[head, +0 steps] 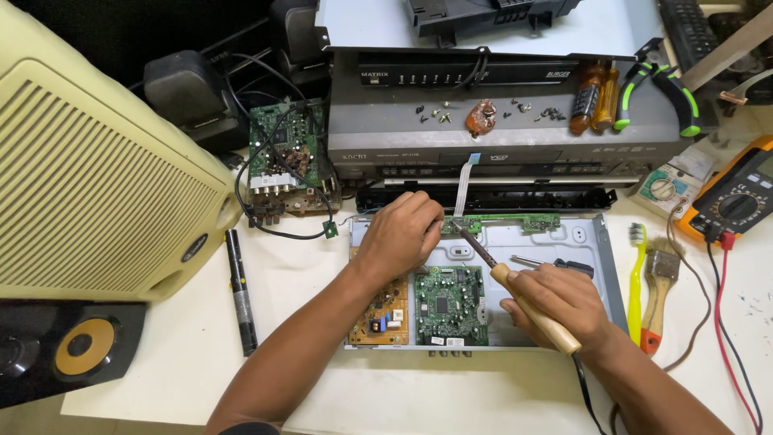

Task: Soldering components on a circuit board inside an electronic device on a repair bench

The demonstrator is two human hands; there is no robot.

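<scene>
— How many circuit boards are there?
— Four: a green one (451, 304) and an orange one (385, 316) in the chassis, a narrow strip (515, 221) and a loose one (282, 149).
— Tools?
— One soldering iron (527, 306), one multimeter (737, 197), two brushes (648, 274), one pair of pliers (664, 93).

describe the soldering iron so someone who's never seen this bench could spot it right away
Find the open metal chassis at the middle of the white table. The right hand over it grips a soldering iron, its tip on the narrow green strip board. Unlike the black-handled screwdriver beside it, it has a pale wooden handle.
</scene>
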